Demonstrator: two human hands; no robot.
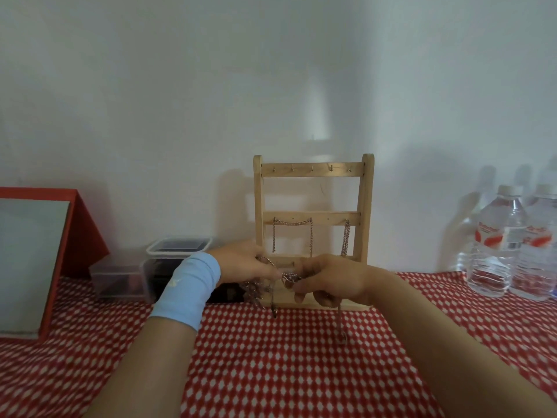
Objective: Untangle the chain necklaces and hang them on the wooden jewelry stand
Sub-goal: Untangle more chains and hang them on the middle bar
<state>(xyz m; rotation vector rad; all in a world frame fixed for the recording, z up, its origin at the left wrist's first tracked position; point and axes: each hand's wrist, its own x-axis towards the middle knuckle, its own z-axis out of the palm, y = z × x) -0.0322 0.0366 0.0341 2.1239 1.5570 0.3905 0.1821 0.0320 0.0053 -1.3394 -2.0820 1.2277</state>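
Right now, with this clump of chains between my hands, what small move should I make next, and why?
Probably ease the hands slightly apart to open the knot. The left hand and right hand both pinch the tangled chains, whose loose ends dangle toward the tablecloth, so no chain looks free yet. The stand has empty top hooks waiting.

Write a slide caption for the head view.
Tangled silver chain necklaces pinched between left hand and right hand before the wooden ladder-shaped jewelry stand; hung chains on its middle bar.

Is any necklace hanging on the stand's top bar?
No, the top bar is bare; chains hang only from the middle bar.
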